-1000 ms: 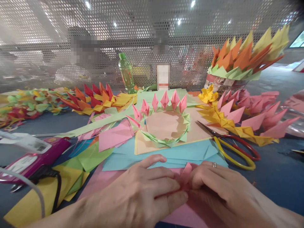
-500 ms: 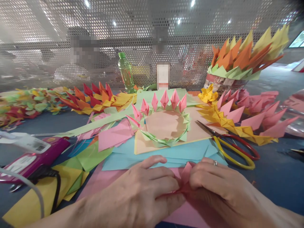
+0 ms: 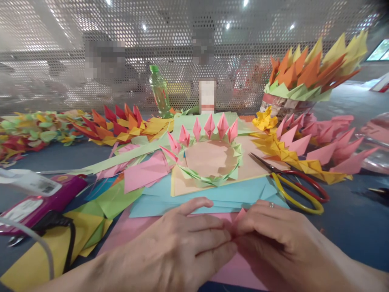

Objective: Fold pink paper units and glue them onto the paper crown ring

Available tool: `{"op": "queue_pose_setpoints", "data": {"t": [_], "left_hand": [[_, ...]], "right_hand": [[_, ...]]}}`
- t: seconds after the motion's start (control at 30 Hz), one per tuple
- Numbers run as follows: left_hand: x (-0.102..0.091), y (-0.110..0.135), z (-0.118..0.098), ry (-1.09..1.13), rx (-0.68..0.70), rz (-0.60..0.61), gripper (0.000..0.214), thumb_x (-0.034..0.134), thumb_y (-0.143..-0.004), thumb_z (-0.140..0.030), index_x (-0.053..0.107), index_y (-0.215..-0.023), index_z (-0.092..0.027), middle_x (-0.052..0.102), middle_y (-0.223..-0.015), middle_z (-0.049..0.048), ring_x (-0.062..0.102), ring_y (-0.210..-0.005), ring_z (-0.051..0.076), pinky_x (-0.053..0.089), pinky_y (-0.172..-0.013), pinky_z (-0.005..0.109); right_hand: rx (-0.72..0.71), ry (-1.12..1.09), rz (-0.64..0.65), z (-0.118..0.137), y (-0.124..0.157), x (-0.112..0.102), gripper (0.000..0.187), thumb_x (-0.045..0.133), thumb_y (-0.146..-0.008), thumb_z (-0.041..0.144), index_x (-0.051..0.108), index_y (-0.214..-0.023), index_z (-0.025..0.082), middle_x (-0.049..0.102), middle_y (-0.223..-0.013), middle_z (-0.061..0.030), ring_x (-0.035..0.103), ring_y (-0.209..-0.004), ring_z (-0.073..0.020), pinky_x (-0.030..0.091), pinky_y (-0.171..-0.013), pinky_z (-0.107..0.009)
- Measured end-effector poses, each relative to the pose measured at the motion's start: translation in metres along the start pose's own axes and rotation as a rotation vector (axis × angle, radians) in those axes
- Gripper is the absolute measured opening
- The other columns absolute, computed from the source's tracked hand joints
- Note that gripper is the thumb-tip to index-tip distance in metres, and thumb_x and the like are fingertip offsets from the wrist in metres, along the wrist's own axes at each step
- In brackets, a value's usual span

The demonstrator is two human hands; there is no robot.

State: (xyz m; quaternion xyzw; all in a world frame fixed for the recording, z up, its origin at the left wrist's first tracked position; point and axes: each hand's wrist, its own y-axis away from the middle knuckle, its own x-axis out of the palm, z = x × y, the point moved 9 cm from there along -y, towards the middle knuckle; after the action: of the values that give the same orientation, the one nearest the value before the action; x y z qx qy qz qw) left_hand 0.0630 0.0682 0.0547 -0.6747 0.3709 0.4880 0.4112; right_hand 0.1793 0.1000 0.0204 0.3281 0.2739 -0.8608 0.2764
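My left hand (image 3: 179, 243) and my right hand (image 3: 273, 239) meet at the near edge of the table, fingers pinched together on a small folded pink paper piece (image 3: 238, 217) whose tip pokes up between them. The hands rest on a pink sheet (image 3: 127, 231). Just beyond lies a stack of light blue sheets (image 3: 252, 192). On a peach sheet behind it stands a ring of green folded paper (image 3: 209, 178) with several pink points (image 3: 209, 126) along its far side.
Yellow and red scissors (image 3: 291, 188) lie to the right. A magenta glue gun (image 3: 39, 198) with a cable lies at left on yellow paper. Folded paper garlands (image 3: 121, 125) and a pink and yellow one (image 3: 316, 154) spread across the back. A green bottle (image 3: 159, 92) stands by a perforated screen.
My hands have closed tighter over the pink piece, so less of its tip shows. The view has shifted slightly downward.
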Motion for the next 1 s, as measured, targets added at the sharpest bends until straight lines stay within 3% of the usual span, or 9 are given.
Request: {"op": "queue_pose_setpoints", "data": {"t": [0.07, 0.13, 0.4, 0.47, 0.63, 0.83, 1.0], "left_hand": [[0.001, -0.001, 0.004, -0.006, -0.064, 0.047, 0.031, 0.042, -0.108, -0.016, 0.066, -0.128, -0.017, 0.073, -0.127, 0.0026, 0.061, -0.128, 0.017, 0.025, -0.126, 0.039], [-0.001, -0.003, 0.000, 0.010, -0.045, 0.042, 0.029, 0.045, -0.108, -0.018, 0.067, -0.127, -0.018, 0.072, -0.129, 0.0019, 0.060, -0.129, 0.016, 0.026, -0.125, 0.037], [-0.005, 0.003, -0.001, 0.000, -0.120, -0.080, 0.028, 0.051, -0.106, -0.016, 0.068, -0.127, -0.020, 0.072, -0.130, -0.0004, 0.060, -0.129, 0.014, 0.023, -0.126, 0.033], [-0.001, 0.004, 0.001, 0.014, -0.102, -0.056, 0.027, 0.050, -0.107, -0.018, 0.068, -0.127, -0.020, 0.072, -0.130, -0.0011, 0.060, -0.127, 0.014, 0.025, -0.125, 0.032], [0.000, 0.003, 0.001, 0.002, 0.011, -0.038, 0.030, 0.052, -0.106, -0.024, 0.064, -0.133, -0.020, 0.072, -0.129, 0.0004, 0.063, -0.124, 0.016, 0.034, -0.120, 0.031], [-0.002, 0.001, 0.002, 0.018, -0.145, -0.032, 0.027, 0.054, -0.103, -0.023, 0.068, -0.125, -0.020, 0.074, -0.124, 0.0019, 0.063, -0.122, 0.018, 0.033, -0.121, 0.036], [-0.005, 0.002, -0.001, 0.063, -0.145, -0.078, 0.028, 0.051, -0.102, -0.022, 0.067, -0.125, -0.021, 0.075, -0.122, 0.0011, 0.062, -0.123, 0.019, 0.031, -0.121, 0.037]], "right_hand": [[-0.002, 0.014, -0.001, 0.000, 0.000, 0.000, 0.012, 0.058, -0.099, 0.014, 0.063, -0.094, 0.023, 0.066, -0.085, 0.0027, 0.058, -0.077, -0.0136, 0.043, -0.071, -0.026], [-0.002, 0.038, 0.005, 0.000, 0.000, 0.001, 0.013, 0.057, -0.099, 0.014, 0.063, -0.092, 0.022, 0.064, -0.084, 0.0017, 0.057, -0.076, -0.0139, 0.042, -0.070, -0.027], [-0.003, 0.059, -0.033, 0.006, -0.003, -0.002, 0.016, 0.059, -0.093, 0.009, 0.057, -0.082, 0.020, 0.061, -0.077, 0.0034, 0.053, -0.071, -0.0121, 0.040, -0.069, -0.026], [-0.009, 0.055, -0.044, 0.006, -0.003, -0.001, 0.018, 0.060, -0.090, 0.006, 0.054, -0.080, 0.020, 0.059, -0.075, 0.0043, 0.052, -0.070, -0.0115, 0.039, -0.069, -0.026], [-0.002, 0.040, -0.036, 0.002, -0.002, 0.002, 0.018, 0.060, -0.090, 0.006, 0.055, -0.082, 0.021, 0.058, -0.077, 0.0040, 0.052, -0.073, -0.0120, 0.039, -0.069, -0.026], [0.034, 0.029, -0.021, 0.003, -0.002, -0.001, 0.017, 0.061, -0.090, 0.006, 0.057, -0.083, 0.022, 0.059, -0.077, 0.0048, 0.056, -0.073, -0.0111, 0.040, -0.069, -0.025], [0.191, 0.013, -0.008, -0.010, 0.001, 0.000, 0.020, 0.061, -0.089, 0.010, 0.060, -0.100, 0.027, 0.066, -0.086, 0.0045, 0.062, -0.078, -0.0134, 0.045, -0.069, -0.025]]}}
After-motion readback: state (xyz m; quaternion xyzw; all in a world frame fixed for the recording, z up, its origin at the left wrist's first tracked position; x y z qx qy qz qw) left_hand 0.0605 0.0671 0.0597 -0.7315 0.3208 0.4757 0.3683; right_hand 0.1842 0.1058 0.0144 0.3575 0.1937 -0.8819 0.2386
